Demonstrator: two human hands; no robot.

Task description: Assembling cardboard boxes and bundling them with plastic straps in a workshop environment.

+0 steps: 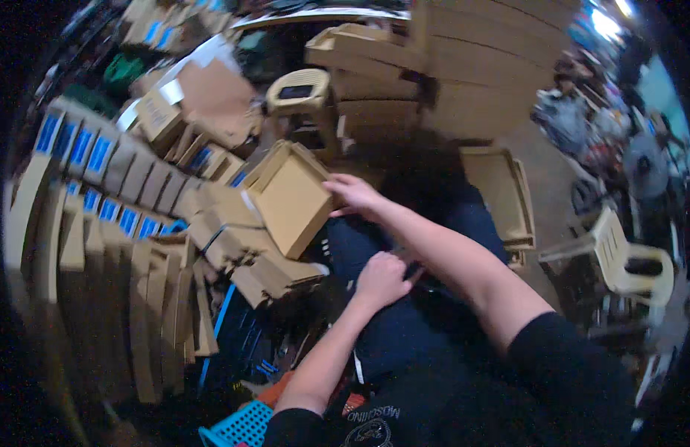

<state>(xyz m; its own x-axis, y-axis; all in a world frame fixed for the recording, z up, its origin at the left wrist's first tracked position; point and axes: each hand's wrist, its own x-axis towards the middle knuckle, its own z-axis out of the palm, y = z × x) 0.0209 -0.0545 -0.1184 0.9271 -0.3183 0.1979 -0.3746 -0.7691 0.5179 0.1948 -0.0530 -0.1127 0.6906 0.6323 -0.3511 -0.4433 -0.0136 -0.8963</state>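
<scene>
My right hand (352,195) reaches across to the left with its fingers stretched and apart, the fingertips at the right edge of a shallow brown cardboard box (289,197). The box is tilted and lies against flattened cardboard pieces (229,205); I cannot tell how firmly the fingers touch it. Over my dark trousers, my left hand (384,279) is closed with its fingers curled, below my right forearm. Whatever it may hold is hidden.
Long rows of cardboard boxes with blue labels (80,145) and folded cardboard (162,298) fill the left. A plastic stool (299,93) stands ahead. Another shallow box (498,190) and a pale plastic chair (632,261) are on the right. A turquoise basket (244,426) sits at lower left.
</scene>
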